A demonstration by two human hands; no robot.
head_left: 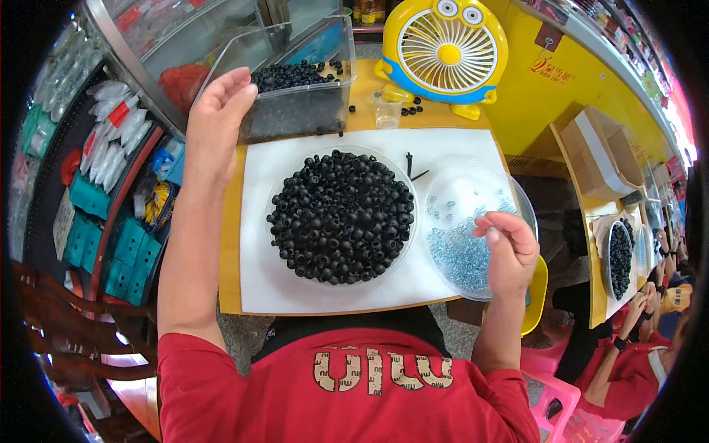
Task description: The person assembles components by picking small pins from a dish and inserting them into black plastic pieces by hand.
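Note:
My left hand is raised at the left side of a clear plastic bin holding small black parts. Its thumb and fingertips come together, and whatever lies between them is too small to make out. Over a round clear dish of tiny bluish see-through pieces, my right hand has its thumb and fingers pinched; any held piece is hidden. Between the hands, a large round tray is heaped with black hollow round parts. Two thin black pieces lie on the white sheet.
A yellow and blue cartoon fan stands at the back beside a small clear cup and loose black parts. Shelves of bagged goods line the left. A yellow bin sits right of the table. Another person works at the far right.

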